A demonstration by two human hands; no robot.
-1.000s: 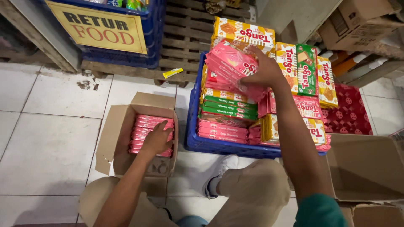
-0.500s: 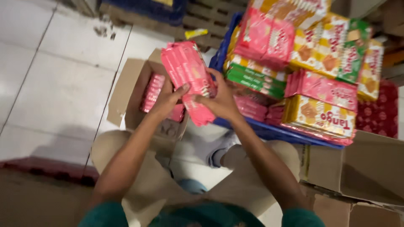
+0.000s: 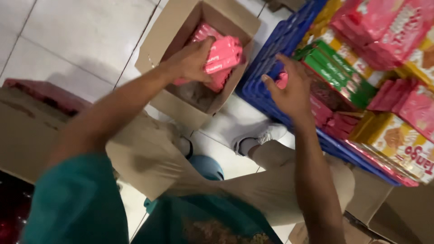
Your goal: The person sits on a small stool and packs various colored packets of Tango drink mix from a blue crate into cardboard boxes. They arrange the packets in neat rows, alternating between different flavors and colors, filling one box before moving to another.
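At the left, a cardboard box [image 3: 168,97] sits open on the tiled floor [image 3: 68,40]. The left hand [image 3: 192,61] reaches into it, fingers curled over a stack of pink packets [image 3: 222,56] lying inside. To the right, the right hand [image 3: 291,90] hovers with fingers spread, seemingly empty, over the blue crate [image 3: 266,58], near green packets [image 3: 337,72] and more pink ones.

At upper centre, the left hand [image 3: 192,61] presses pink packets [image 3: 221,56] into an open cardboard box [image 3: 156,43] on the tiled floor [image 3: 68,36]. The right hand [image 3: 291,90], fingers spread, hovers over the blue crate [image 3: 266,54] stacked with pink, green and yellow packs [image 3: 384,54] at right.
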